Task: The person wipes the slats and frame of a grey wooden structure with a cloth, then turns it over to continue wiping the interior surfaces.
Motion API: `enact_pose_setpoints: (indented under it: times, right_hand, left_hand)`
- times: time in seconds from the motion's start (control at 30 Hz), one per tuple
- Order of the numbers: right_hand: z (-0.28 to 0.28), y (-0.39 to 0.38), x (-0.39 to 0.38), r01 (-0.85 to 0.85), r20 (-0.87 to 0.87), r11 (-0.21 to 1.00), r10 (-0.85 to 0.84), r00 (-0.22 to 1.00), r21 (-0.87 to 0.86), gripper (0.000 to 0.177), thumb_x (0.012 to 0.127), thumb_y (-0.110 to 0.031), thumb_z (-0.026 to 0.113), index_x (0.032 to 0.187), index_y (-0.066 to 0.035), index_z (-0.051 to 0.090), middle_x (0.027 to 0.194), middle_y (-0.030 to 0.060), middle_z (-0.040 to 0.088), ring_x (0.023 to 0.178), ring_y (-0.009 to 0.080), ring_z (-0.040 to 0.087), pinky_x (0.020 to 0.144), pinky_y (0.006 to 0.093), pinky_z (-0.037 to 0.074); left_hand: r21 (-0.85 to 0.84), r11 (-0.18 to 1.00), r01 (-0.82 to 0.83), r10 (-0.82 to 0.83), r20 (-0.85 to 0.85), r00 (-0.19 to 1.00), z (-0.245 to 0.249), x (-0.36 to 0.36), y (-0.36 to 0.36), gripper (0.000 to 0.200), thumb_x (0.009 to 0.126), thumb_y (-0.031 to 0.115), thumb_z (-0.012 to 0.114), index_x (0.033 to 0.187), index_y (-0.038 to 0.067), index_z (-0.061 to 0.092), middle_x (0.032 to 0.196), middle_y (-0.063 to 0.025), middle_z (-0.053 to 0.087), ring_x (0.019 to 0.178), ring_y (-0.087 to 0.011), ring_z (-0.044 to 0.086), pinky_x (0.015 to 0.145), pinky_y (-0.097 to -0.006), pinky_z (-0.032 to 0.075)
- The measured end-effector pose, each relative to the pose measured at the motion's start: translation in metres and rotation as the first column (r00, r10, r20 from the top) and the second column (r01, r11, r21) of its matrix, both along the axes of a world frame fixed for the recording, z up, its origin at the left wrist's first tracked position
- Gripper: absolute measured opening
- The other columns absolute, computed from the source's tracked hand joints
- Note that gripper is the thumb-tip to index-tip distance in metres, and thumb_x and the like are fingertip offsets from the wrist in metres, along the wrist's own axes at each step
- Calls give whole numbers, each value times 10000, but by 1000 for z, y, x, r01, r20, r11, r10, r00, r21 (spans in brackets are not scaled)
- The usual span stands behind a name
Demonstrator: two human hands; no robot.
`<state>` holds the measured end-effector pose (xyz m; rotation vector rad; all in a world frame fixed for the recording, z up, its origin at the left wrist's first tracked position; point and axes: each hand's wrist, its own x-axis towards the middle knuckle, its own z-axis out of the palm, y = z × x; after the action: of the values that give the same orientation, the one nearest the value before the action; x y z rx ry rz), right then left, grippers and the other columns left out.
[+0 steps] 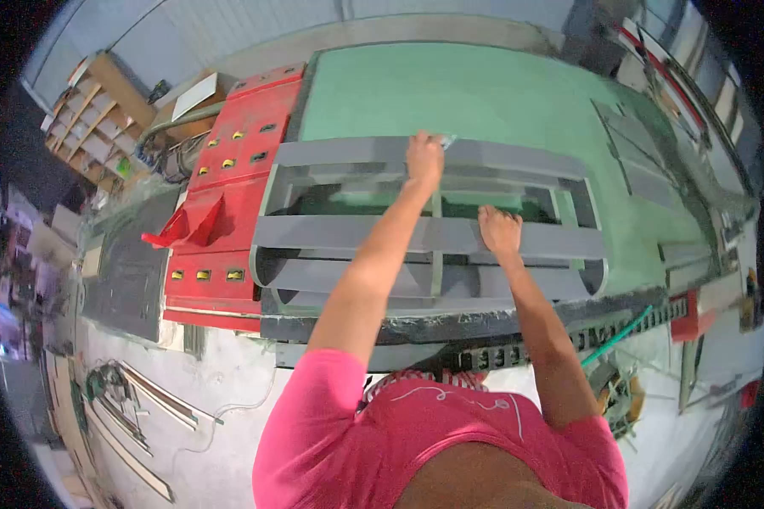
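Observation:
A grey slatted frame [331,229], with long boards and rounded end panels, lies on the green worktop. My left hand [425,159] is closed at its far board, around a small pale object [447,142] whose kind I cannot tell. One end of it sticks out to the right of the fingers. Nearer to me, my right hand [501,230] curls its fingers over the upper edge of the middle board, right of the centre divider. Between the boards, the green surface shows through the gaps.
Left of the green worktop [450,89] runs a red panelled surface [259,174] bearing a red bin-like piece [197,222]. Flat grey panels [641,157] lie at the right. Wooden strips [132,441] rest on the floor, and a pigeonhole shelf [89,119] stands at the back left.

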<state>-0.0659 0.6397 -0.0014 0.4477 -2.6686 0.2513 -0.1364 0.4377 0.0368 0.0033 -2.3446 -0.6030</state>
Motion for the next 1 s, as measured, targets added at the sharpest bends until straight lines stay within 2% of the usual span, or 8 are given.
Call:
enact_pose_setpoints:
  times: [0.17,0.27,0.53,0.63,0.7,0.83,0.93,1.0]
  right_hand:
    - [0,-3,-2,-29,23,998,28,999,47,277,883,-284,432,818,-106,634,725,124,657,704,301,629,768,442,423]
    - [3,-2,-1,-40,68,998,37,997,39,267,884,-282,426,854,-123,638,755,119,659,747,293,628,780,442,419]
    - [-4,-1,-5,-28,96,990,15,995,140,276,903,-283,394,904,-155,639,772,127,651,771,299,622,801,449,416]
    - [8,-8,0,-5,176,992,-17,984,124,290,908,-289,387,908,-157,645,778,134,653,758,302,626,799,450,419]
    - [3,-5,-7,-21,190,993,-2,982,116,294,911,-298,385,915,-165,648,779,138,653,749,312,627,795,451,421]
    - [0,-3,-5,-27,193,992,2,981,125,306,915,-315,375,942,-177,647,792,142,655,776,323,626,810,451,417]
    - [-1,-2,-7,-14,222,988,-20,975,151,319,922,-323,359,967,-188,644,814,138,661,805,323,624,828,450,411]
    - [-1,-3,-6,-24,242,987,-15,970,161,327,926,-327,349,981,-194,642,829,135,664,823,320,624,837,451,407]
  left_hand:
    - [-193,976,-105,117,54,992,-37,-30,-24,244,785,73,546,1003,104,652,1023,-80,593,1016,-310,507,858,-497,398]
    - [-267,963,-48,118,254,960,-33,-27,-53,260,812,90,517,1032,118,653,1140,-48,581,1140,-308,463,949,-533,324]
    - [-279,860,-428,504,319,803,-50,-15,-239,303,863,148,437,1096,148,631,1252,-38,543,1265,-285,394,1044,-526,239]
    - [-310,803,-509,578,197,792,-58,10,-296,279,860,151,442,1056,135,640,1184,-44,580,1217,-289,440,1039,-518,254]
    - [-345,760,-551,617,118,778,-58,25,-319,252,863,151,430,987,102,645,1088,-70,613,1095,-290,531,982,-455,366]
    - [-211,811,-545,580,407,706,-37,68,-335,186,845,126,469,911,73,634,1004,-93,624,960,-280,592,870,-385,469]
    - [-319,847,-425,512,273,815,-48,98,-339,127,805,89,531,883,49,623,988,-107,624,932,-278,607,793,-364,507]
    - [-290,882,-371,425,155,892,-52,115,-336,198,842,119,453,935,80,624,960,-142,636,902,-307,629,757,-417,515]
